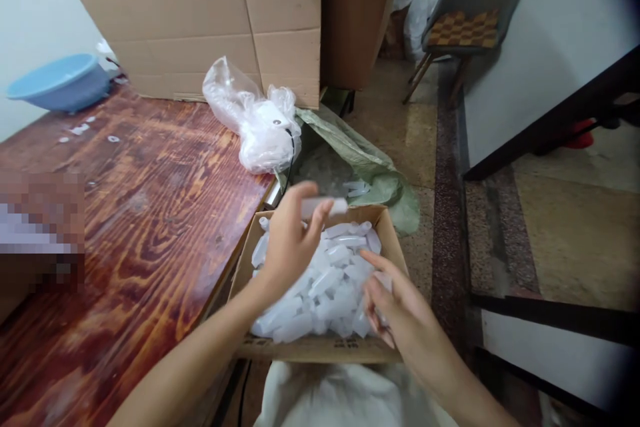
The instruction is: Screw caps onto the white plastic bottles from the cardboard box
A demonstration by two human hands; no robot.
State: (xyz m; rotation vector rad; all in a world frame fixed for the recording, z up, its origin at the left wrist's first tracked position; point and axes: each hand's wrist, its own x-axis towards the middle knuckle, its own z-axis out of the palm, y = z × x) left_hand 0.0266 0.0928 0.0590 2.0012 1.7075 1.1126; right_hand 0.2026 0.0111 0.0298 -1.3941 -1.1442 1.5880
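My left hand point(295, 230) is raised over the far part of an open cardboard box point(320, 350). Between its thumb and fingers is a small translucent plastic bottle point(337, 206), lying sideways and a little blurred. Beneath it, the box is filled with many similar translucent white bottles point(327, 283), heaped loosely. Over the right side of the heap is my right hand point(395, 300), its index finger stretched out and its thumb apart from it. Translucent plastic shows in the gap between them, but no grip on it is visible.
A wooden table point(165, 213) stands to the left, with a blue basin point(60, 83), small white scraps and a clear plastic bag point(267, 130). Behind the box lies an open green sack point(360, 153) with translucent pieces inside. Large cardboard point(200, 20) rises behind; a chair point(465, 27) stands back right.
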